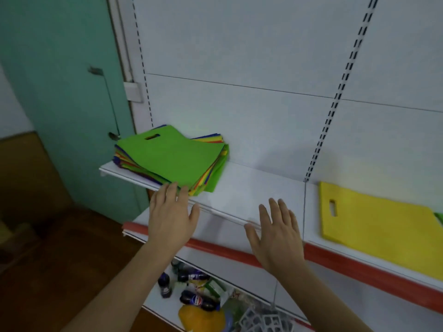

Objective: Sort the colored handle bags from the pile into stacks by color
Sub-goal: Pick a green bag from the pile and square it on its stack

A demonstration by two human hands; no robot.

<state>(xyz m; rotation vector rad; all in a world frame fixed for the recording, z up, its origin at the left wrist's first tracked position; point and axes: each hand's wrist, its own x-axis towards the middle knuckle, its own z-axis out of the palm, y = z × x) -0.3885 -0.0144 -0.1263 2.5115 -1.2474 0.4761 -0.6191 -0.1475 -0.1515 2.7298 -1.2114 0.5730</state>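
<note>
1. Your left hand (pixel 171 215) is spread flat, fingers straight, its tips touching the near edge of the pile (pixel 171 159) at center left of the frame. Your right hand (pixel 275 232) is also wide and holds nothing, hovering over the bare shelf (pixel 251 188) at lower center.
2. The pile sits at the shelf's left end, with a green bag (pixel 167 155) on top. A yellow bag (pixel 378 224) lies flat at the right edge of the frame, well apart, with a sliver of green just beyond it.
3. The green bag's handle slot (pixel 152 137) points to the upper left, away from you, so its long axis seems to run from that slot toward your left hand.
4. To lift it well, I judge you should peel only the top green layer at the near edge. Press the pile down with your right hand, since the layers look loose and fanned.
5. The yellow bag's slot faces left, and its long axis runs left to right.
</note>
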